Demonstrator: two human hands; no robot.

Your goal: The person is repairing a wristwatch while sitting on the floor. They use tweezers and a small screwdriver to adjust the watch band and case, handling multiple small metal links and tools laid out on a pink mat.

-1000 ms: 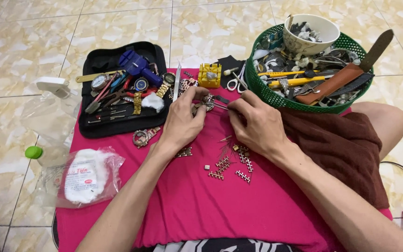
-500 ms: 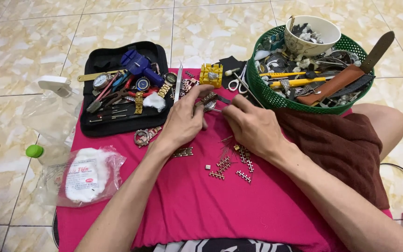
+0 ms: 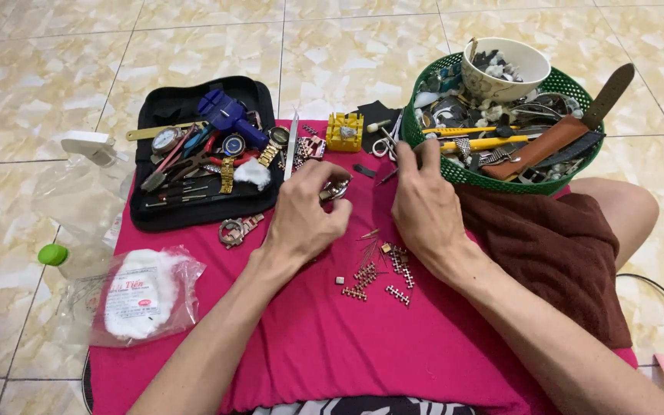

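1. A pink cloth [image 3: 309,346] covers the person's lap and serves as the work surface, probably so small parts stay put and show up against it; everything below is placed from it.
2. At the cloth's far right edge sits a green basket [image 3: 578,165] heaped with straps, tools and a white bowl [image 3: 501,69] — spare stock kept within reach.
3. A brown towel [image 3: 555,253] lies over the cloth's right side, under the basket.
4. On the cloth's far left corner a black case [image 3: 186,211] lies open, with tools and watches spread in view.
5. Just off the cloth's left edge lies a clear bag [image 3: 144,292] with a white pad inside.
6. Over the cloth's middle the left hand [image 3: 305,211] is curled closed around a watch [image 3: 335,190], pinching it so it stays steady and faces up.
7. The right hand [image 3: 424,204], beside it and toward the basket, has its fingers bent with the index stretched forward; whether it grips anything I cannot tell — its palm side is hidden.
8. A yellow holder [image 3: 345,132] stands at the cloth's far edge, beyond both hands.
9. Loose links [image 3: 382,273] lie scattered on the cloth just nearer than the hands, apart from each other.
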